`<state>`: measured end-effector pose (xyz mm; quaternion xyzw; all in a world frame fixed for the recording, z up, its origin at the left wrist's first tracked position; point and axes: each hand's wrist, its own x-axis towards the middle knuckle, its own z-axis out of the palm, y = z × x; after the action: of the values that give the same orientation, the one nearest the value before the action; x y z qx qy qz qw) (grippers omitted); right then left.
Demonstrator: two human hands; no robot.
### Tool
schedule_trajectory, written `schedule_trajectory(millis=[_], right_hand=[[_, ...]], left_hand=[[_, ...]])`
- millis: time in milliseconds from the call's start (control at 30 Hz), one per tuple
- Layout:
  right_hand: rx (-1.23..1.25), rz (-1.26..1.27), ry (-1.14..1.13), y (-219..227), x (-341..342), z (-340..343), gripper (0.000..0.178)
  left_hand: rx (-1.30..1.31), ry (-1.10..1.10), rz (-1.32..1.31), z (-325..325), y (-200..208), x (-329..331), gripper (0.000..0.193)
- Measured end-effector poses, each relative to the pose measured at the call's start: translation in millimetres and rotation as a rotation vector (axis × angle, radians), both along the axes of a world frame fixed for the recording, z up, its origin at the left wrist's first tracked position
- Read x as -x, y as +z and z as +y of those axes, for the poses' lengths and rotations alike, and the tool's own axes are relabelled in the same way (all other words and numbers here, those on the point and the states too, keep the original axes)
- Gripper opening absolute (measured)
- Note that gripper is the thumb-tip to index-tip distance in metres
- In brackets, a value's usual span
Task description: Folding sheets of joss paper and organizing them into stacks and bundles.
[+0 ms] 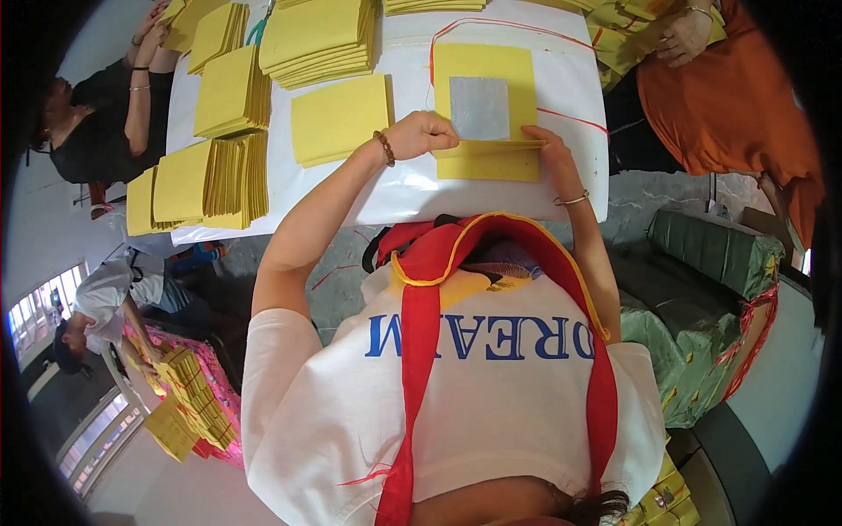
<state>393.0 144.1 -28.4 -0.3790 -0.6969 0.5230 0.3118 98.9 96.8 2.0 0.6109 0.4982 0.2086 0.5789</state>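
A yellow paper sheet (pixel 487 61) with a silver square (pixel 479 107) at its middle lies before me on the white-covered table (pixel 351 195). Its near part is creased, with a folded edge running crosswise just below the silver square. My left hand (pixel 423 136), closed with fingers curled, grips the left end of that fold. At the right end, my right hand (pixel 553 151) pinches the fold between thumb and fingers. A bead bracelet circles my left wrist, a bangle my right. Left of the sheet rests a low stack of yellow paper (pixel 340 120).
Thick yellow paper stacks (pixel 232 92) crowd the table's left and far sides. Red string (pixel 517 26) trails around the sheet. A co-worker in orange (pixel 728 105) is at the right, another in black (pixel 105 131) at the left. Green wrapped bundles (pixel 684 324) stand on the right floor.
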Motion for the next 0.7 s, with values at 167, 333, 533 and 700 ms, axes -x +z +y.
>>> schedule_trajectory(millis=[167,333,533,700], right_hand=[[-0.188,-0.159,0.050,5.0,3.5,-1.7,0.046],[-0.048,-0.065,-0.020,-7.9,2.7,-2.5,0.048],[-0.108,-0.042,-0.007,-4.3,4.4,-3.9,0.051],[-0.069,-0.041,-0.040,-5.0,3.4,-2.7,0.037]], left_hand=[[0.046,0.026,-0.022,2.4,-3.7,1.5,0.021],[0.070,0.013,0.003,5.7,-1.2,0.1,0.022],[0.064,0.019,-0.055,2.6,-5.6,2.6,0.022],[-0.081,0.070,-0.104,-12.8,-4.9,-8.2,0.025]])
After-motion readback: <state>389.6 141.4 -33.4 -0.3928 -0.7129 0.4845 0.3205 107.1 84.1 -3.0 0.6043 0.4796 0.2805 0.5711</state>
